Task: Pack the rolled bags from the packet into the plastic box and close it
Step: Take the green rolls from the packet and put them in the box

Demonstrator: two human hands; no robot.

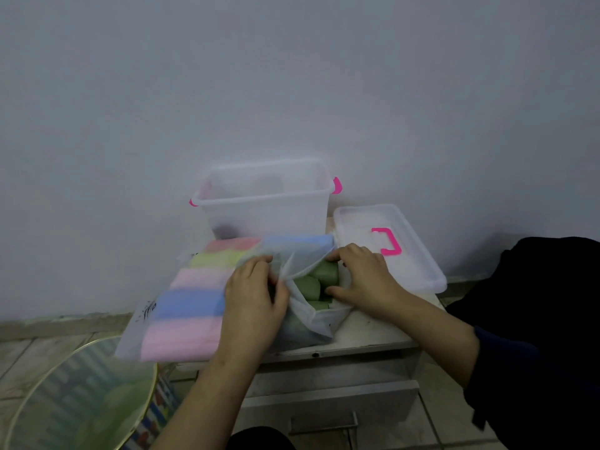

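Hands [308, 287] spread packet [194, 293] mouth before box [263, 203].

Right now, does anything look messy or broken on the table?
Nothing looks broken or spilled. The packet of rolled bags does stick out over the table's front left edge. The plastic box stands upright, and its lid lies beside it because packing hasn't started.

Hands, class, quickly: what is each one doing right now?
Left hand: grips the packet's plastic at its opening.
Right hand: fingers curled on the opening's other edge.
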